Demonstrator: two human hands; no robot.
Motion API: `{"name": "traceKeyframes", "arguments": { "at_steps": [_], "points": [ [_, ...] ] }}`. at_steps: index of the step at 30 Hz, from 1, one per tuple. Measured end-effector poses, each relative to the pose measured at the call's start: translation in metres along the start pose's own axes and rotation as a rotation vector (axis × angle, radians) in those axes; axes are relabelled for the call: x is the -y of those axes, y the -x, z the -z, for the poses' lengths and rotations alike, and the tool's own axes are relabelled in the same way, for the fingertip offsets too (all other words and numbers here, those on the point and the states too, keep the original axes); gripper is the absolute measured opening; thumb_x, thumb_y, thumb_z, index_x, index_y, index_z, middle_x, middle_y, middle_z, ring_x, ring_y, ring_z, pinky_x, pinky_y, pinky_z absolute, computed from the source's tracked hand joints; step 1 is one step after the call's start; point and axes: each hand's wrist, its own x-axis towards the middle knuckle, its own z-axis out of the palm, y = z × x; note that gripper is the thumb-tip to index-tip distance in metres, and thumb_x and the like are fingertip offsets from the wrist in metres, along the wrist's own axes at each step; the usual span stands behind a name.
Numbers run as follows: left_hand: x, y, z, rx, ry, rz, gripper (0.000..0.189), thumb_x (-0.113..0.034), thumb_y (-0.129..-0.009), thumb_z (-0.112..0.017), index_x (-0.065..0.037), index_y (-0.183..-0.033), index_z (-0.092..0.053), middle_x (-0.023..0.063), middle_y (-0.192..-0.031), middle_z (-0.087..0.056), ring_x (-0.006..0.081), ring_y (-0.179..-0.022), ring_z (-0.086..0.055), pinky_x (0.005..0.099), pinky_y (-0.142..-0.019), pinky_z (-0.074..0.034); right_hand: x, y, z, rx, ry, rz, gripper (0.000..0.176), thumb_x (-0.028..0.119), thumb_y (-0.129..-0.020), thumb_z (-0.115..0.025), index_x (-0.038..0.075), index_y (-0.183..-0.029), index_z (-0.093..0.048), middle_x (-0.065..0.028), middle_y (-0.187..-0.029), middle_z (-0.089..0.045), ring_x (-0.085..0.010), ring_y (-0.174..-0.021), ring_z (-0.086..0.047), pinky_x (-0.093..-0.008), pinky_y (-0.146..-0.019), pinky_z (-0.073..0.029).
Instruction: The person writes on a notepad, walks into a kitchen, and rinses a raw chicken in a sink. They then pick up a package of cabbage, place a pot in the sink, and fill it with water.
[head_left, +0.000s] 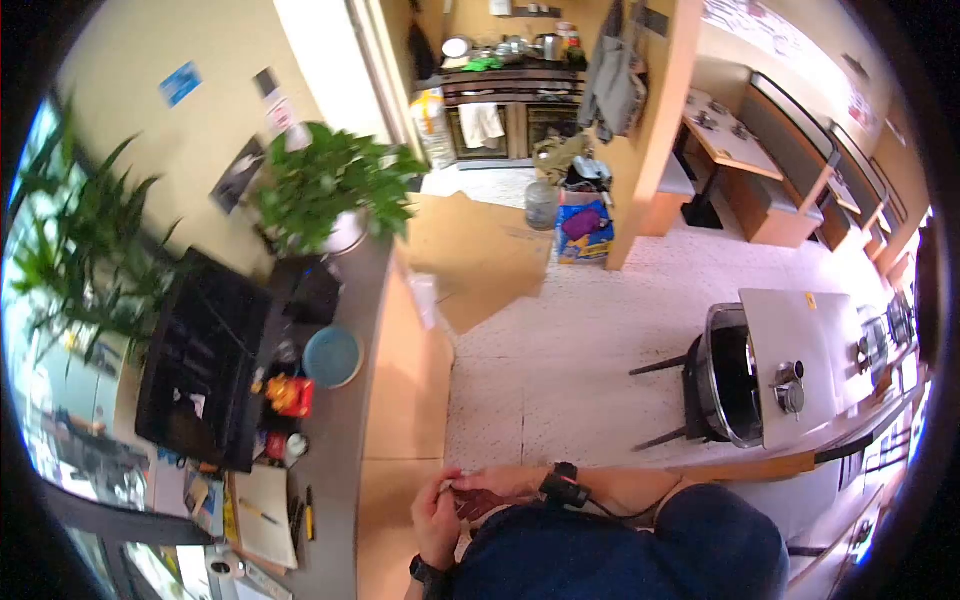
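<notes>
My left hand (pixel 436 522), with a dark watch at its wrist, is raised in front of my body beside the counter's wooden side. Its fingers are bent into a pinch around something small and pale, too little to name. My right hand (pixel 497 484) reaches across to meet it, fingers closed at the same spot; a black strapped device (pixel 564 488) sits on that forearm. Just below the right fingers shows a dark reddish patch (pixel 477 503), whose kind I cannot make out. The two hands touch or nearly touch.
At left, the grey counter (pixel 335 440) carries a monitor (pixel 205 360), a blue round container (pixel 333 357), a notebook (pixel 265 515) and a potted plant (pixel 335 185). Flattened cardboard (pixel 475 255) lies on the floor ahead. A metal-rimmed bin (pixel 728 375) adjoins a white table (pixel 815 345) at right.
</notes>
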Motion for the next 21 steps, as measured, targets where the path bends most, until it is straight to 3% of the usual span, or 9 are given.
{"name": "traceKeyframes", "arguments": {
  "at_steps": [2,4,7,11,13,17,19,20,21],
  "points": [
    [-0.013,-0.027,-0.049,0.064,-0.165,-0.077,0.034,0.003,-0.091,-0.045,0.000,-0.119,-0.064,0.0143,-0.110,-0.069,0.0239,-0.102,-0.066,0.0360,-0.093,-0.051,0.018,0.038,0.023,-0.014,-0.108,0.120,0.046,0.041,-0.103,-0.051,0.002,-0.124,-0.061,-0.0099,-0.122,-0.065,-0.0224,-0.110,-0.064,-0.0380,-0.099,-0.050],
    [-0.020,-0.054,-0.091,0.216,-0.575,-0.486,0.040,0.004,-0.089,-0.047,-0.001,-0.127,-0.060,0.0189,-0.119,-0.066,0.0355,-0.115,-0.061,0.0436,-0.109,-0.041,0.028,0.072,0.046,-0.028,-0.210,0.229,0.045,0.038,-0.104,-0.050,0.000,-0.125,-0.060,-0.0105,-0.124,-0.065,-0.0239,-0.112,-0.064,-0.0396,-0.101,-0.049],
    [-0.027,-0.089,-0.147,0.439,-0.692,-0.613,0.047,0.003,-0.089,-0.049,-0.002,-0.135,-0.053,0.0230,-0.132,-0.058,0.0408,-0.127,-0.051,0.0469,-0.115,-0.032,0.047,0.122,0.088,-0.098,-0.328,0.347,0.040,0.031,-0.105,-0.049,-0.001,-0.127,-0.057,-0.0108,-0.124,-0.064,-0.0227,-0.113,-0.063,-0.0397,-0.102,-0.049],
    [-0.022,-0.133,-0.205,0.674,-0.536,-0.472,0.049,-0.001,-0.091,-0.051,-0.003,-0.139,-0.049,0.0228,-0.140,-0.052,0.0376,-0.134,-0.046,0.0457,-0.116,-0.032,0.044,0.155,0.149,-0.255,-0.451,0.487,0.033,0.024,-0.105,-0.051,-0.001,-0.126,-0.056,-0.0107,-0.120,-0.064,-0.0218,-0.110,-0.063,-0.0384,-0.099,-0.050],
    [-0.022,-0.156,-0.234,0.800,-0.413,-0.326,0.045,-0.003,-0.094,-0.053,-0.003,-0.139,-0.050,0.0215,-0.147,-0.045,0.0342,-0.132,-0.050,0.0406,-0.111,-0.038,0.060,0.166,0.164,-0.339,-0.472,0.531,0.031,0.023,-0.105,-0.051,0.000,-0.125,-0.057,-0.0103,-0.118,-0.065,-0.0216,-0.106,-0.064,-0.0382,-0.097,-0.051],
    [-0.022,-0.224,-0.277,0.788,-0.390,-0.569,0.040,-0.008,-0.095,-0.059,-0.001,-0.134,-0.054,0.0201,-0.141,-0.051,0.0316,-0.119,-0.059,0.0387,-0.100,-0.047,0.092,0.181,0.205,-0.541,-0.567,0.657,0.024,0.020,-0.103,-0.054,0.003,-0.119,-0.058,-0.0100,-0.113,-0.065,-0.0205,-0.100,-0.064,-0.0359,-0.091,-0.053],
    [-0.031,-0.265,-0.298,0.822,-0.379,-0.267,0.032,-0.010,-0.092,-0.063,-0.001,-0.123,-0.062,0.0182,-0.121,-0.062,0.0308,-0.111,-0.063,0.0371,-0.095,-0.051,0.112,0.189,0.232,-0.604,-0.596,0.698,0.021,0.019,-0.103,-0.055,0.004,-0.117,-0.059,-0.0094,-0.112,-0.065,-0.0196,-0.099,-0.064,-0.0351,-0.089,-0.053],
    [-0.038,-0.286,-0.309,0.810,-0.468,-0.286,0.026,-0.013,-0.091,-0.067,-0.003,-0.114,-0.067,0.0136,-0.105,-0.065,0.0291,-0.097,-0.066,0.0362,-0.084,-0.054,0.126,0.193,0.245,-0.663,-0.627,0.710,0.015,0.015,-0.101,-0.056,0.005,-0.113,-0.060,-0.0073,-0.107,-0.066,-0.0187,-0.097,-0.064,-0.0346,-0.089,-0.053],
    [-0.038,-0.310,-0.320,0.820,-0.450,-0.301,0.026,-0.013,-0.091,-0.067,-0.003,-0.114,-0.067,0.0136,-0.105,-0.065,0.0291,-0.097,-0.066,0.0362,-0.084,-0.054,0.144,0.196,0.260,-0.718,-0.650,0.729,0.010,0.011,-0.100,-0.057,0.006,-0.109,-0.061,-0.0051,-0.102,-0.066,-0.0178,-0.094,-0.064,-0.0340,-0.088,-0.053]
  ]
}}
